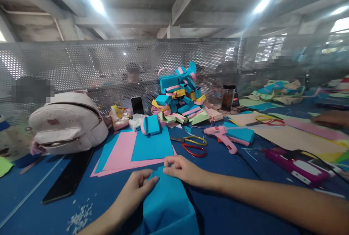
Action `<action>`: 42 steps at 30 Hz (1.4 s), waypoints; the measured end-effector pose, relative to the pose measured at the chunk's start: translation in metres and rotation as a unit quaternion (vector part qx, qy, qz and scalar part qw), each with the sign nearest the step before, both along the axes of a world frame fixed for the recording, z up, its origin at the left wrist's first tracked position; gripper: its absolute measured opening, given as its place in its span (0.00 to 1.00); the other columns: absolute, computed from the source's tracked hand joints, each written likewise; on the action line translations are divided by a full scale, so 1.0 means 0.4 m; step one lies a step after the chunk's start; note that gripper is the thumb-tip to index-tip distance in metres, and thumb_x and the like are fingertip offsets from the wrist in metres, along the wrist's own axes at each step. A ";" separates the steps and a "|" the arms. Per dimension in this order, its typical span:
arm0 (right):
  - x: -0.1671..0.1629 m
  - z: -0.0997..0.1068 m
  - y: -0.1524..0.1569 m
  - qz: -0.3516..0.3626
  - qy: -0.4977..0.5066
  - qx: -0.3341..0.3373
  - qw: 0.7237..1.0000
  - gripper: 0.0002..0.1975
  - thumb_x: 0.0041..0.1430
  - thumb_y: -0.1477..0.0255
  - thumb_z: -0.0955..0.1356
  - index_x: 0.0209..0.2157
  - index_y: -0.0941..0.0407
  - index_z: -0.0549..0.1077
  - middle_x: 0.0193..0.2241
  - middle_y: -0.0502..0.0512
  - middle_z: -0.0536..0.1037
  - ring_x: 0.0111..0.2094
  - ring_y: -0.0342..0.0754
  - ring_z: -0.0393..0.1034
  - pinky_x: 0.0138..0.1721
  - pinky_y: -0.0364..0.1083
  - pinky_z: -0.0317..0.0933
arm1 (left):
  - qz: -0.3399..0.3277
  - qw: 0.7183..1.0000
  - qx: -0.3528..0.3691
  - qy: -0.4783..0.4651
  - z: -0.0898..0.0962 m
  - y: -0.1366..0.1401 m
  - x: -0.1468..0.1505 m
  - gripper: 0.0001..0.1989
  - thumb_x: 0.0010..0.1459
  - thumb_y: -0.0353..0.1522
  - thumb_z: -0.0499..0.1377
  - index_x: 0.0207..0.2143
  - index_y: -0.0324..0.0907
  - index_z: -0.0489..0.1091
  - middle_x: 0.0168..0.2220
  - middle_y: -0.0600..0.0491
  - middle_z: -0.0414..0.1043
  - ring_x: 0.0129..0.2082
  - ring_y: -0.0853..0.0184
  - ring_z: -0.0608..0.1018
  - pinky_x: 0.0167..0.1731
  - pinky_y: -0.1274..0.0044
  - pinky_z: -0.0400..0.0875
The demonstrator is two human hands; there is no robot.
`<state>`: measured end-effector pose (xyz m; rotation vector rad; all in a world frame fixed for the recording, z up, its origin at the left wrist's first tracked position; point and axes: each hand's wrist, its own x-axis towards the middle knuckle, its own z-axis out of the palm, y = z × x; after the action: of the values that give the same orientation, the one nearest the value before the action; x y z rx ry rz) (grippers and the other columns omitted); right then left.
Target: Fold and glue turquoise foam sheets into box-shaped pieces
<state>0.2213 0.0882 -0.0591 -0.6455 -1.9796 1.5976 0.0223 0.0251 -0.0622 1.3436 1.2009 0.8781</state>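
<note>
A folded piece of blue paper (170, 206) lies before me at the near edge of the view, bent into a bag-like shape. My left hand (139, 186) pinches its far left edge between thumb and curled fingers. At the far right edge, my right hand (181, 169) grips the same paper with fingers closed. Just beyond my hands are flat blue sheets (152, 147) and pink sheets (122, 151). Scissors (192, 144) with yellow and red handles lie past my right hand, beside a pink glue gun (222, 136).
A pile of small folded paper boxes (180, 96) stands at the back. Left are a white backpack (68, 122) and a black tablet-like slab (68, 176). A purple device (297, 167) with a cable lies right. Another person's hand (331, 118) shows at far right.
</note>
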 end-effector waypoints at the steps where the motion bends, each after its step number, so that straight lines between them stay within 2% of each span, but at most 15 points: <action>1: -0.005 -0.010 0.005 -0.006 0.004 -0.011 1.000 0.21 0.56 0.52 0.67 0.30 0.56 0.63 0.15 0.40 0.55 0.17 0.37 0.43 0.18 0.39 0.36 | -0.003 1.000 0.000 0.003 -0.007 0.004 -0.002 0.24 0.49 0.52 0.62 0.26 0.38 0.68 0.18 0.59 0.57 0.18 0.75 0.57 0.19 0.80 0.50; 7: -0.016 -0.035 0.010 -0.008 0.023 -0.036 0.999 0.22 0.54 0.51 0.68 0.31 0.57 0.64 0.16 0.41 0.58 0.17 0.37 0.47 0.19 0.38 0.40 | -0.054 0.998 -0.011 0.014 -0.016 0.013 0.006 0.25 0.52 0.53 0.59 0.29 0.37 0.68 0.21 0.57 0.60 0.19 0.74 0.58 0.21 0.80 0.52; 12: -0.016 -0.042 0.007 -0.023 0.053 -0.031 0.998 0.24 0.56 0.50 0.66 0.26 0.57 0.61 0.18 0.42 0.54 0.18 0.37 0.45 0.19 0.39 0.39 | -0.036 0.998 -0.004 0.052 -0.012 0.008 0.025 0.28 0.49 0.55 0.58 0.20 0.40 0.60 0.18 0.59 0.53 0.18 0.75 0.53 0.19 0.80 0.47; 19: -0.017 -0.052 -0.005 -0.039 0.074 -0.027 0.996 0.24 0.54 0.49 0.67 0.28 0.56 0.62 0.16 0.40 0.53 0.16 0.37 0.45 0.18 0.39 0.39 | -0.013 0.997 0.031 0.071 -0.006 -0.005 0.031 0.31 0.46 0.58 0.58 0.16 0.42 0.54 0.16 0.62 0.47 0.18 0.75 0.49 0.18 0.79 0.43; 25: -0.014 -0.048 -0.023 -0.042 0.080 -0.021 0.996 0.24 0.55 0.49 0.67 0.28 0.55 0.61 0.16 0.40 0.55 0.16 0.37 0.47 0.19 0.39 0.41 | -0.006 0.997 0.043 0.059 -0.020 -0.017 0.030 0.30 0.46 0.58 0.59 0.17 0.41 0.56 0.16 0.61 0.49 0.17 0.76 0.51 0.18 0.79 0.43; 30: -0.015 -0.039 -0.029 -0.047 0.084 -0.034 0.995 0.24 0.53 0.48 0.67 0.29 0.56 0.62 0.16 0.41 0.57 0.16 0.38 0.49 0.19 0.39 0.44 | 0.013 0.998 0.050 0.036 -0.019 -0.023 0.029 0.30 0.46 0.58 0.58 0.18 0.41 0.58 0.17 0.60 0.53 0.17 0.75 0.54 0.19 0.80 0.48; 38: -0.009 -0.031 -0.036 -0.056 0.073 0.008 0.996 0.22 0.56 0.51 0.67 0.28 0.55 0.60 0.14 0.39 0.52 0.15 0.37 0.45 0.18 0.40 0.37 | 0.026 0.998 0.052 0.025 -0.017 -0.027 0.029 0.30 0.46 0.57 0.59 0.18 0.40 0.59 0.17 0.60 0.53 0.17 0.75 0.54 0.19 0.80 0.48; 42: -0.006 -0.028 -0.038 -0.049 0.072 0.009 0.996 0.20 0.58 0.53 0.67 0.28 0.55 0.61 0.14 0.40 0.53 0.15 0.37 0.46 0.18 0.40 0.38 | 0.034 0.998 0.053 0.027 -0.019 -0.025 0.028 0.28 0.48 0.56 0.59 0.19 0.39 0.60 0.17 0.59 0.54 0.18 0.75 0.55 0.18 0.80 0.48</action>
<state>0.2191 0.0731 -0.0704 -0.5929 -1.8277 1.5220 0.0335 0.0150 -0.0699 1.4279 1.2627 0.9704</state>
